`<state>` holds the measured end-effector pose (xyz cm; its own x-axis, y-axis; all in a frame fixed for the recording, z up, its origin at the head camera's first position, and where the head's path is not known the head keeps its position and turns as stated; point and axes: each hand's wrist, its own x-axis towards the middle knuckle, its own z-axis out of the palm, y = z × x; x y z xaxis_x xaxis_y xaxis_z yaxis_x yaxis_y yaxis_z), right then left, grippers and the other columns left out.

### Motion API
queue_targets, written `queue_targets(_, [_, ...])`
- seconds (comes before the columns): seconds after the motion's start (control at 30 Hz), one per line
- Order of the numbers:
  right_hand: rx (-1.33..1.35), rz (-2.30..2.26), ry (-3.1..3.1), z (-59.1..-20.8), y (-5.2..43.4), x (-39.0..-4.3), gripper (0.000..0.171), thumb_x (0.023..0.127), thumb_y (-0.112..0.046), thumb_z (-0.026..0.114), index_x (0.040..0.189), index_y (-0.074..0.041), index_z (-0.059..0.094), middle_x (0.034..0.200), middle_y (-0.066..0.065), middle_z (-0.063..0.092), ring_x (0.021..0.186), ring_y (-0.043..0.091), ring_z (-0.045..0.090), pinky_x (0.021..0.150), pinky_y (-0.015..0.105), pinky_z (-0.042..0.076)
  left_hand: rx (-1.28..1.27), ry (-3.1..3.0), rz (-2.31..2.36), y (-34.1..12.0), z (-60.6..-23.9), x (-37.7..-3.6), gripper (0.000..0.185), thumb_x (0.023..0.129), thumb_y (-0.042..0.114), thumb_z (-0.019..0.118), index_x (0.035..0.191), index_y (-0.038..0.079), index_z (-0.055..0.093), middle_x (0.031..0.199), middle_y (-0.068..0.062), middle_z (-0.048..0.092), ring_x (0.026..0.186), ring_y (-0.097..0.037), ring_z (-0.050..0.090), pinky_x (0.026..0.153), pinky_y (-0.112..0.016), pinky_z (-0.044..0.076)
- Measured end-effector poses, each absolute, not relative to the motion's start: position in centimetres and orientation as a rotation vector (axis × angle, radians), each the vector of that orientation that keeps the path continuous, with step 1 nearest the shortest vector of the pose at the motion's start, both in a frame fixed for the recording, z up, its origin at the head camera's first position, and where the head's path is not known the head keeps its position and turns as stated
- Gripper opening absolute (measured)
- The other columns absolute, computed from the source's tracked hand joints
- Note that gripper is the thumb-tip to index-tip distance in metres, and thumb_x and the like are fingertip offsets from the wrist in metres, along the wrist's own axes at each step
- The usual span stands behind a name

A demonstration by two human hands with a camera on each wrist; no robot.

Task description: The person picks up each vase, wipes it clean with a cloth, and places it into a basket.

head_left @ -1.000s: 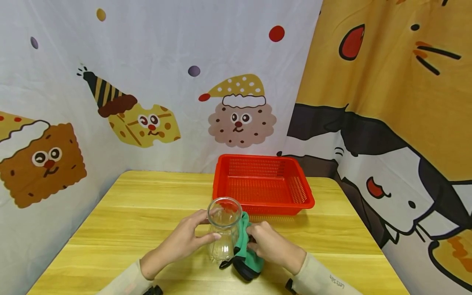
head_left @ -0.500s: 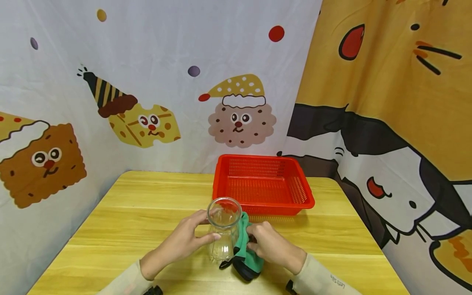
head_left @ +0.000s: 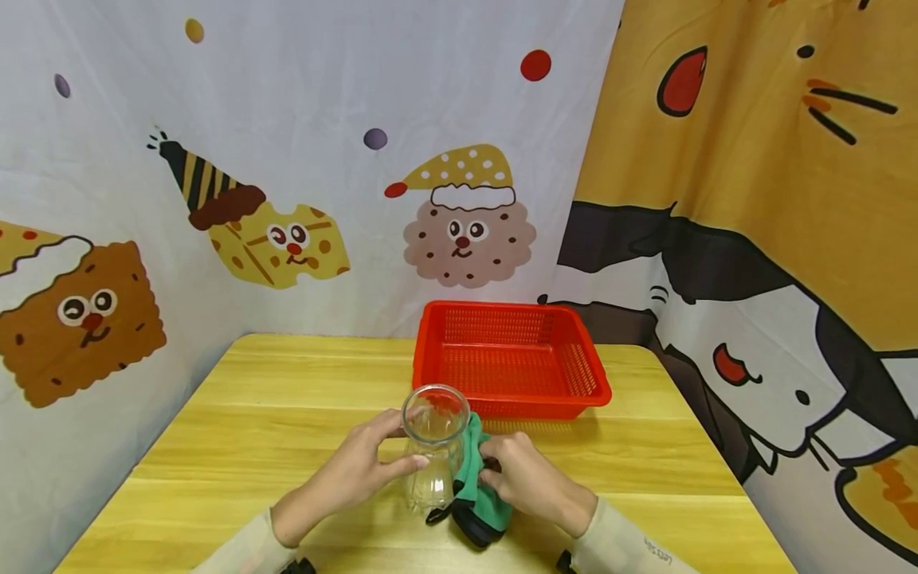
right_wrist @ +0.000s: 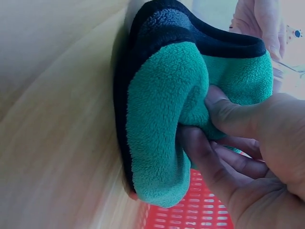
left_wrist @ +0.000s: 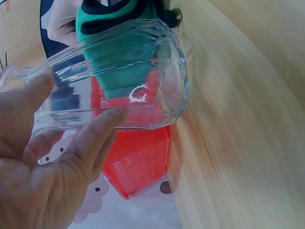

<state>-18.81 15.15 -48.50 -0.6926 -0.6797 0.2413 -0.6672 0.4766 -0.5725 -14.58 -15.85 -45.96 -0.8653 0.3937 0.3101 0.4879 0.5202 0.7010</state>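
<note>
A clear glass vase (head_left: 433, 470) with a round rim and faceted sides stands about upright near the front of the table, its base at the wood. My left hand (head_left: 369, 462) grips it from the left, thumb on the near side; the left wrist view shows those fingers (left_wrist: 97, 136) spread along the glass. On the right, my right hand (head_left: 534, 486) pinches a fuzzy green cloth (right_wrist: 157, 119) with black edging between thumb and fingers. The cloth is bunched against the vase's right side, and its lower black edge meets the table. Part of the right fingers is hidden in its folds.
Behind the hands, a red perforated plastic basket (head_left: 512, 406) sits toward the back right of the wood-grain table (head_left: 287, 383). Cartoon-printed curtains (head_left: 301, 96) hang behind and along the sides of the table.
</note>
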Motion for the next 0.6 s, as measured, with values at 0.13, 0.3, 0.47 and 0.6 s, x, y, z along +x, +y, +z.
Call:
queue_targets(0.13, [-1.256,-1.055,2.698,-48.57,15.11,-18.74,0.029,0.095,0.008,0.088,0.083,-0.013,0.073,0.086,-0.005,0.072,0.080,-0.007,0.058,0.060,0.008,0.056,-0.763,-2.650,-1.278,-15.88,-45.90,-14.59,0.065,0.108,0.039,0.086,0.162,0.010,0.065,0.141,-0.007,0.081,0.130,-0.034,0.082,0.113,-0.063,0.069])
queue_targets(0.3, [-1.294,-1.081,2.722,-48.56,15.09,-18.69,0.028,0.094,0.009,0.089,0.083,-0.012,0.074,0.084,-0.004,0.072,0.079,-0.007,0.058,0.060,0.007,0.056,-0.768,-2.651,-1.296,-15.87,-45.76,-14.67,0.065,0.109,0.038,0.086,0.163,0.010,0.065,0.143,-0.007,0.080,0.132,-0.034,0.081,0.113,-0.065,0.068])
queue_targets(0.47, [-1.336,-1.115,2.736,-48.58,15.12,-18.61,0.024,0.093,0.008,0.090,0.085,-0.012,0.078,0.087,-0.003,0.077,0.081,-0.008,0.062,0.062,0.007,0.058,-0.771,-2.648,-1.283,-15.89,-45.81,-14.65,0.065,0.108,0.039,0.086,0.163,0.011,0.065,0.143,-0.008,0.080,0.130,-0.034,0.082,0.113,-0.064,0.069])
queue_targets(0.6, [-1.358,-1.163,2.741,-48.56,15.18,-18.60,0.022,0.093,0.010,0.089,0.088,-0.010,0.081,0.089,-0.002,0.079,0.083,-0.007,0.066,0.065,0.008,0.060,-0.776,-2.646,-1.273,-15.90,-45.85,-14.66,0.066,0.108,0.039,0.086,0.164,0.010,0.064,0.144,-0.008,0.080,0.131,-0.035,0.082,0.114,-0.064,0.068])
